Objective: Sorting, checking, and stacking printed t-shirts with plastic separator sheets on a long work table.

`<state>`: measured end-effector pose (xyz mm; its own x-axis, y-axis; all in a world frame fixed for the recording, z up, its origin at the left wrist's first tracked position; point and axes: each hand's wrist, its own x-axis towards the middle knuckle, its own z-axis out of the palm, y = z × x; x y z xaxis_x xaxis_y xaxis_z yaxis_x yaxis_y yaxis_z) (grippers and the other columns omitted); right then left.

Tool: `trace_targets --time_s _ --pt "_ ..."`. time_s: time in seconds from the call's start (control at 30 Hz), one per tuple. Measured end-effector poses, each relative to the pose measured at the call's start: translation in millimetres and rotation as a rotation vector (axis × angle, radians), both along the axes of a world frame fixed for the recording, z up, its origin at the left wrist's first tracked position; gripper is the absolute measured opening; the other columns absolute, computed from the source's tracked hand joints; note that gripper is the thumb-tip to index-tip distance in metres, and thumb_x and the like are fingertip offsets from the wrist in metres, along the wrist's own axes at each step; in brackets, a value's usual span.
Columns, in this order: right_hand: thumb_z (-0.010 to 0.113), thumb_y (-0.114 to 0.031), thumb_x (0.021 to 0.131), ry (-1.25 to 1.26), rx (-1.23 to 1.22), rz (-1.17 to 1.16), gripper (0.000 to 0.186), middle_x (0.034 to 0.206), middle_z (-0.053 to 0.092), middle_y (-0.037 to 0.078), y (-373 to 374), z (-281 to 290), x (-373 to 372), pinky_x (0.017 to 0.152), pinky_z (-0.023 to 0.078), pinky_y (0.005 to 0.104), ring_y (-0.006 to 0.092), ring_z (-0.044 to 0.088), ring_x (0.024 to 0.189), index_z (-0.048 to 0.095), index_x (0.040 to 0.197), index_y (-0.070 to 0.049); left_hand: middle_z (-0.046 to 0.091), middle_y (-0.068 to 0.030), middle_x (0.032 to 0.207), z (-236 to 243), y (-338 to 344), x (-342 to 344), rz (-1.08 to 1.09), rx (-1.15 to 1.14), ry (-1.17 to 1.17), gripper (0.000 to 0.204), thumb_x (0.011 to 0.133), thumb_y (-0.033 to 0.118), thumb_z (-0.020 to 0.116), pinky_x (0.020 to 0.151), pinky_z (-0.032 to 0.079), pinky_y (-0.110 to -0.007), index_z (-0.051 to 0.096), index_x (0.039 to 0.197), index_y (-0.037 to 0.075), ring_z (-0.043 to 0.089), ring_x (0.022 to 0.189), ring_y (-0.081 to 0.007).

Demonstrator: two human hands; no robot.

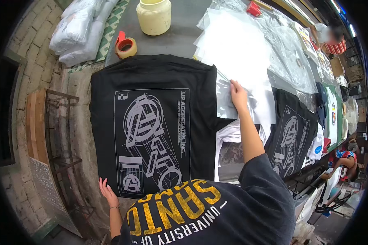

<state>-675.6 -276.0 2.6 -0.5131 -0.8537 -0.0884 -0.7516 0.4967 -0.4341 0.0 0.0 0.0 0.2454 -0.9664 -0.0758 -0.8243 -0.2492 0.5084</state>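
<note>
A black T-shirt [104, 122] with a grey technical-style print lies spread in front of me, its collar end away from me. At its near left corner is my left hand [109, 193], fingers stretched out against the fabric's edge. My right hand [238, 96] reaches to the right of the shirt, its fingers closed on the edge of a clear plastic sheet [227, 92]. That sheet belongs to a stack of shiny white and clear sheets [237, 45]. White fabric [230, 136] shows under the stack's near side.
A red tape dispenser [126, 45] and a cream plastic tub [154, 17] stand beyond the shirt. White plastic-wrapped bundles [77, 30] lie far left. Another printed black shirt [292, 134] is at right, near loose clear plastic [290, 57]. A wooden bench [39, 126] stands left; other people are far right.
</note>
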Motion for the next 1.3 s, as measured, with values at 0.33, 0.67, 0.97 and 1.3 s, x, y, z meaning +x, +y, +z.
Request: trace_targets --time_s 0.33,0.67,0.97,1.3 --pt "0.071 -0.041 0.079 0.079 -0.53 -0.177 0.059 0.122 0.058 0.022 -32 20 -94 0.099 0.04 0.0409 0.0365 0.052 0.118 0.058 0.121 -0.002 0.036 -0.0156 0.144 10 -15 -6 0.034 0.026 -0.001 0.035 0.101 0.026 0.034 0.108 0.025 -0.045 0.05 0.124 0.005 0.033 0.132 -0.0343" --pt "0.07 -0.015 0.082 -0.562 -0.534 -0.224 0.045 0.117 0.062 0.01 -93 -18 -235 0.091 0.043 0.0303 0.018 0.055 0.107 0.058 0.123 -0.001 0.04 -0.0184 0.136 -8 -16 -10 0.084 -0.046 -0.145 0.033 0.102 0.024 0.034 0.103 0.03 -0.044 0.051 0.119 0.002 0.041 0.124 -0.035" --pt "0.061 -0.011 0.091 -0.624 -1.239 -0.31 0.026 0.113 0.065 0.009 -162 17 -249 0.09 0.042 0.0216 0.0129 0.057 0.104 0.065 0.115 -0.005 0.039 -0.0185 0.136 -13 -21 -10 0.085 -0.027 -0.163 0.034 0.101 0.025 0.034 0.105 0.029 -0.043 0.049 0.119 0.001 0.039 0.126 -0.0344" --pt "0.067 -0.029 0.081 -0.081 -0.566 -0.784 0.043 0.118 0.064 0.001 -214 -17 -261 0.11 0.004 0.056 0.0259 0.045 0.125 0.06 0.123 -0.024 0.038 -0.0203 0.136 -13 -19 -8 0.086 -0.002 -0.179 0.033 0.102 0.024 0.034 0.106 0.028 -0.043 0.048 0.12 0.0 0.037 0.128 -0.0339"
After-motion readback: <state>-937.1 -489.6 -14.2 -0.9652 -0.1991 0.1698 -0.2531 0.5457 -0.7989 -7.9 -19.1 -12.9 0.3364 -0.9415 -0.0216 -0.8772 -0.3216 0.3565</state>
